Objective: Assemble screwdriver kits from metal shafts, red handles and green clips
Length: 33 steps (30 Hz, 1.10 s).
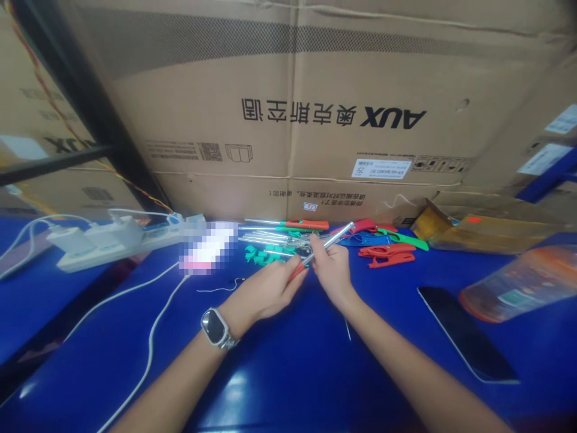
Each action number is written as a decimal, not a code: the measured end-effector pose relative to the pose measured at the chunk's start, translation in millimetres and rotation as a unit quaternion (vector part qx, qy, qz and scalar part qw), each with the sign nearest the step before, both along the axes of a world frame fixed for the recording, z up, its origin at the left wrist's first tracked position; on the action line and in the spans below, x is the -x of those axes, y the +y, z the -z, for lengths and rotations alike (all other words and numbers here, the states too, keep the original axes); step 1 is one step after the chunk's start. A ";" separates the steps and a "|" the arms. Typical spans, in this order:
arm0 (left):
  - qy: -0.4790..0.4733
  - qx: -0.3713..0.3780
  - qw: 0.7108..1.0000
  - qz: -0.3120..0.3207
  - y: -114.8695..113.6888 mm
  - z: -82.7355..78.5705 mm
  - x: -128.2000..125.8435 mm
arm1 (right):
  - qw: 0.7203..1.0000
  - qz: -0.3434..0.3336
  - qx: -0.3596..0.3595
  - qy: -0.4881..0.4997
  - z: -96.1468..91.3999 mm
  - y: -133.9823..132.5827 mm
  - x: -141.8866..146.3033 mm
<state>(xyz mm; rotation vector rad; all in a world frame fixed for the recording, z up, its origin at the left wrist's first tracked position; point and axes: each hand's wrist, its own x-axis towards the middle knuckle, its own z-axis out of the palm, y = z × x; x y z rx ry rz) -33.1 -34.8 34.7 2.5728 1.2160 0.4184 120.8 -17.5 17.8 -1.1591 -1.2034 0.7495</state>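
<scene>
My left hand, with a watch on its wrist, is closed round the red handle of a long-nosed lighter. Its silver tube slants up to the right. The fingers of my right hand are bent against that tube, close to the handle; part of the grip is hidden. Just beyond my hands lie several metal tubes and small teal plastic pieces. An orange-and-green lighter rests behind them. Red handle shells and a green shell lie to the right. A thin wire shows below my right wrist.
On the left, a white power strip carries plugs and cables across the blue table. A blurred-out bright device stands beside it. At right are a dark phone and a clear plastic jar. Cardboard walls the back.
</scene>
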 end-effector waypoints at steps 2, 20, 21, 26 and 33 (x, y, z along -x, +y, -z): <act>0.000 -0.004 1.000 -0.005 0.1 0.5 -1.2 | 0.999 0.012 0.024 0.023 0.5 0.5 2.7; -0.550 0.190 0.809 -0.086 22.8 7.0 -11.6 | 0.931 -0.330 0.131 0.082 12.6 -32.5 26.5; -0.545 0.194 0.811 -0.087 23.4 7.9 -10.2 | 0.942 -0.308 0.117 0.068 14.5 -32.7 25.7; -0.581 0.232 0.773 -0.102 25.6 11.9 -4.3 | 0.979 -0.181 0.049 -0.085 19.9 -35.3 20.1; -0.657 0.298 0.686 -0.093 19.9 15.0 -14.5 | 0.967 -0.088 0.000 -0.240 13.1 -39.6 19.8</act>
